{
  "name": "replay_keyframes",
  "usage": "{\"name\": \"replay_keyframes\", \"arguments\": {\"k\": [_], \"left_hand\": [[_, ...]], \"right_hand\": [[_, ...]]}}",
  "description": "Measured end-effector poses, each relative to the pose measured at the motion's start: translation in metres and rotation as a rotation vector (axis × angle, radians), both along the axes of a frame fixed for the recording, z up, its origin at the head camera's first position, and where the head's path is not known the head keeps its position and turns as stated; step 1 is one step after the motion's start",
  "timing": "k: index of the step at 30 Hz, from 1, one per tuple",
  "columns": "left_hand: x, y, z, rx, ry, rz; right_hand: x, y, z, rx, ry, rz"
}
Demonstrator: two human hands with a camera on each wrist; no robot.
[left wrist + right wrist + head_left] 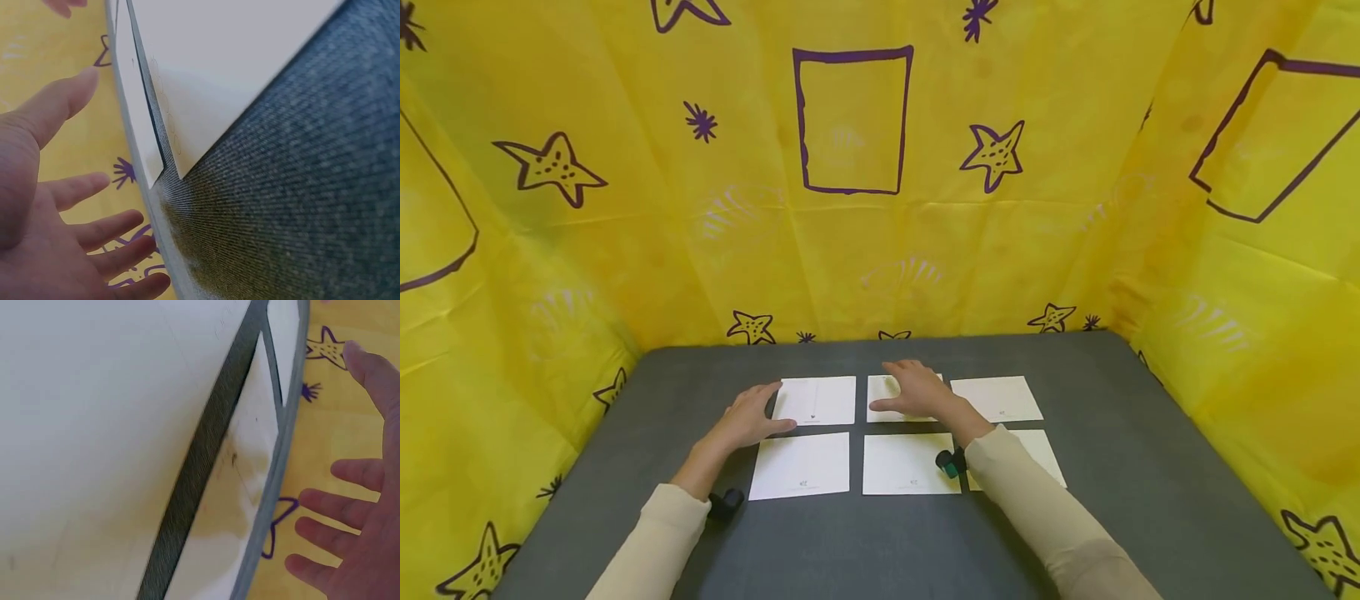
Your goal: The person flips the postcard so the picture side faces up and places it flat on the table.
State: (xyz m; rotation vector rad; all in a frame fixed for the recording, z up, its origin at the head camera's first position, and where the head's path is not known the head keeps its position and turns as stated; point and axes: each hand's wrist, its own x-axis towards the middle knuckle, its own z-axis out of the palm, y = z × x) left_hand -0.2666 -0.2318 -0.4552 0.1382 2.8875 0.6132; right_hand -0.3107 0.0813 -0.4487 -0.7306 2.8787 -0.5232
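Six-sheet layout aside, several white paper cards lie in two rows on the dark grey table. My left hand [751, 417] is at the left side of the back-left card [820, 402], its thumb and fingers spread apart. Over the back-middle card [880, 410] hovers my right hand [917, 390], thumb and fingers also spread, hiding part of that card. Both wrist views show the left palm [37, 231] and right palm [369, 562] with nothing held. Small dark marks sit near the lower edges of the cards.
In the front row lie a left card [801, 468], a middle card [910, 467] and a right card [1037, 454] partly under my right sleeve. A back-right card [996, 398] is beside my right wrist. Yellow cloth [850, 250] with purple drawings encloses the grey table [865, 550].
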Motion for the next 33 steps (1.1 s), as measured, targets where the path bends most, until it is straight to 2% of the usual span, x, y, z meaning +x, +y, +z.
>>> {"name": "replay_keyframes", "arguments": {"k": [5,17,22,27,33], "left_hand": [[-0.005,0.003,-0.001,-0.016,-0.018,0.0],[-0.009,0.002,-0.003,-0.047,-0.038,-0.017],[-0.01,0.004,-0.004,-0.062,-0.057,0.005],[-0.013,0.007,-0.005,-0.032,-0.073,0.016],[-0.01,0.005,-0.007,-0.014,-0.069,0.014]], "right_hand": [[0.0,-0.016,-0.003,0.004,-0.012,0.009],[0.0,-0.054,-0.014,0.111,0.022,0.03],[0.002,-0.061,-0.017,0.125,0.017,0.037],[0.003,-0.065,-0.019,0.139,0.024,0.029],[0.006,-0.07,-0.02,0.118,0.027,0.065]]}}
